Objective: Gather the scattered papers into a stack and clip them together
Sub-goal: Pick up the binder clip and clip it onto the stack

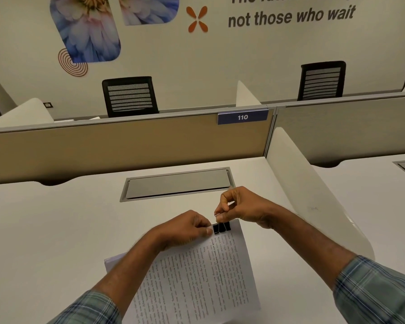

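Now: left hand grips paper stack at desk front edge; right hand pinches binder clip lever.

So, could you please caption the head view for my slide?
Left hand holds the paper stack while the right hand pinches the wire handle of the black binder clip on its top edge.

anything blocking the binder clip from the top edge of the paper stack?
Nothing visible. The binder clip already sits on the top edge of the paper stack. The right hand pinches its wire handle; the left hand grips the stack just beside it.
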Demonstrator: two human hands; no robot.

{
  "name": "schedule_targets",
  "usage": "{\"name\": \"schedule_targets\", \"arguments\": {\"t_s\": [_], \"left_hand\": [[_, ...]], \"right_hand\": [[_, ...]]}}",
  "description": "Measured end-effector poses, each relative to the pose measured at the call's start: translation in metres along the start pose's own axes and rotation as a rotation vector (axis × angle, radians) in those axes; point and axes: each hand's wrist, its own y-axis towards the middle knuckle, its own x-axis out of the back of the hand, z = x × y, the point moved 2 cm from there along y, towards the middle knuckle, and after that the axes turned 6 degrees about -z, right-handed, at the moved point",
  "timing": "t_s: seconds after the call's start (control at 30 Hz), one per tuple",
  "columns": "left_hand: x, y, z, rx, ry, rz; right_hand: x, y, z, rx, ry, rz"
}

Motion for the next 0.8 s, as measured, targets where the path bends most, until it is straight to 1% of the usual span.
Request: {"name": "schedule_targets", "arguments": {"t_s": [0.2,0.33,0.43,0.5,0.53,0.63,0.7,0.8], "left_hand": [[-0.004,0.008,-0.005,-0.001,-0.021,0.005],[0.006,0.017,-0.007,-0.013,-0.085,-0.094],[0.015,0.023,-0.005,0.016,-0.264,-0.165],[0.013,0.031,0.000,0.052,-0.378,-0.227],[0.010,0.035,0.003,0.075,-0.425,-0.250],[-0.002,0.048,0.014,0.174,-0.599,-0.298],[-0.010,0.057,0.020,0.241,-0.751,-0.335],[-0.023,0.073,0.027,0.291,-0.881,-0.409]], "right_hand": [[0.009,0.000,-0.007,-0.029,0.025,0.044],[0.024,-0.008,-0.026,-0.069,0.143,0.069],[0.040,-0.022,-0.068,-0.120,0.240,0.101],[0.047,-0.036,-0.101,-0.181,0.322,0.080],[0.049,-0.042,-0.118,-0.205,0.397,0.061],[0.045,-0.056,-0.163,-0.247,0.730,0.022],[0.038,-0.063,-0.178,-0.267,0.868,-0.007],[0.020,-0.069,-0.185,-0.310,0.807,-0.105]]}}
